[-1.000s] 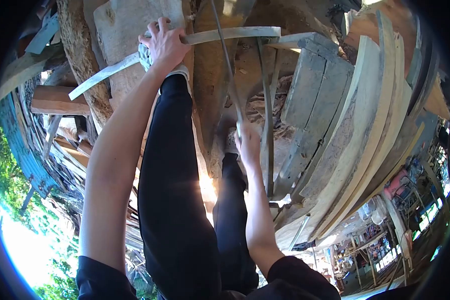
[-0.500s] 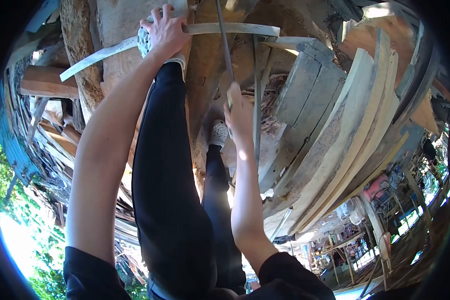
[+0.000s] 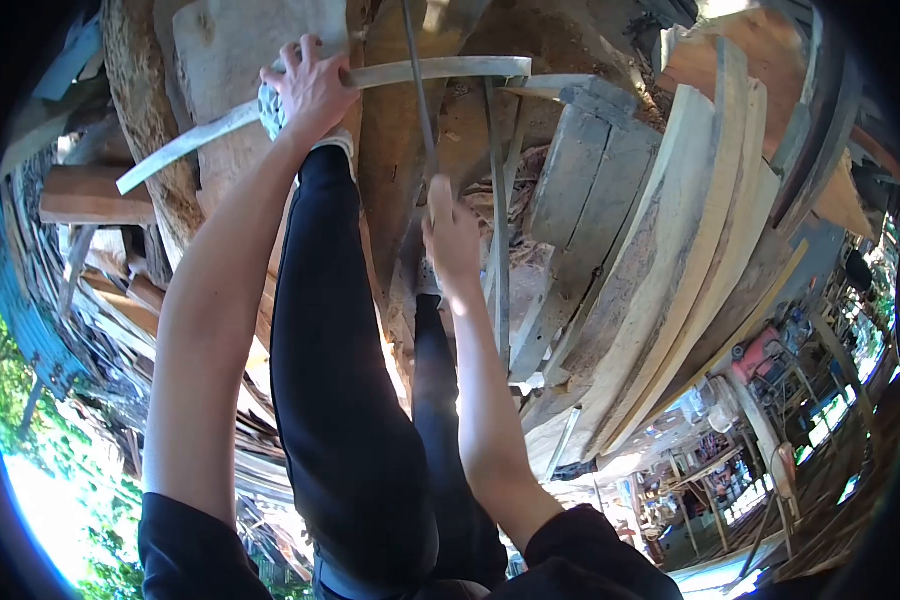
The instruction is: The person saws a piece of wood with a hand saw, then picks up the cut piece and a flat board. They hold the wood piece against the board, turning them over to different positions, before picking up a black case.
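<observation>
My left hand [image 3: 315, 95] presses on a thin curved wooden strip [image 3: 450, 68], its fingers bent over it. Under that hand, a patterned shoe [image 3: 271, 112] on my raised foot also rests at the strip, over a broad wooden slab [image 3: 240, 50]. In my right hand [image 3: 453, 240], closed round the handle, is a handsaw [image 3: 422, 115] seen nearly edge-on. Its narrow dark blade runs up across the strip, to the right of my left hand. The strip's pale left end juts out past the slab.
Long curved planks [image 3: 705, 240] lean in a stack on the right, beside a grey wooden block [image 3: 590, 170]. A rough log [image 3: 145, 110] stands at the left, near a cut beam [image 3: 95, 195]. A red machine [image 3: 760, 355] sits farther off at the lower right.
The view has shifted, moving most things slightly left. My right hand and the saw have drawn a little back toward me; my left hand stays on the strip.
</observation>
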{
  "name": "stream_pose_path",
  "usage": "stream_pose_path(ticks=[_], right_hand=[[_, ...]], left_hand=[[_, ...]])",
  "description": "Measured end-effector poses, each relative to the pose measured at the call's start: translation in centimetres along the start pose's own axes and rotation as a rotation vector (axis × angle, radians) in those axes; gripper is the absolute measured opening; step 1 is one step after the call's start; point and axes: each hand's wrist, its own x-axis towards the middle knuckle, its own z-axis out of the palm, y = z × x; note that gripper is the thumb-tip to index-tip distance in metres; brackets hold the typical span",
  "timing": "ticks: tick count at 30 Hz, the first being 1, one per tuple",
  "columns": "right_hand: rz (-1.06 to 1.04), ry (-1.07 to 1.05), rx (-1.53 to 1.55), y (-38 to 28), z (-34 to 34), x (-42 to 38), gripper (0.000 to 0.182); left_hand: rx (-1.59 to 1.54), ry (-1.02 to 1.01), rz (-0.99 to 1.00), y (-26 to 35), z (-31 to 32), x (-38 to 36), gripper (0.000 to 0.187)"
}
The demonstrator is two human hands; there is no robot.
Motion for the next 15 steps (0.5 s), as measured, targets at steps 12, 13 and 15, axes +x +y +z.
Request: stream_pose_path(ticks=[12, 13, 15], right_hand=[[0.040, 0.032, -0.224, -1.3, 0.5, 0.3, 0.079], [0.024, 0.069, -0.272, -1.6, 0.6, -0.1, 0.079], [0.012, 0.029, -0.170, 1.3, -0.7, -3.8, 0.077]], left_hand=[[0.053, -0.085, -0.028, 0.4, -0.6, 0.0, 0.039], [0.055, -0.082, -0.029, 0.4, -0.5, 0.1, 0.040], [0.055, -0.064, -0.026, 0.6, -0.2, -0.2, 0.038]])
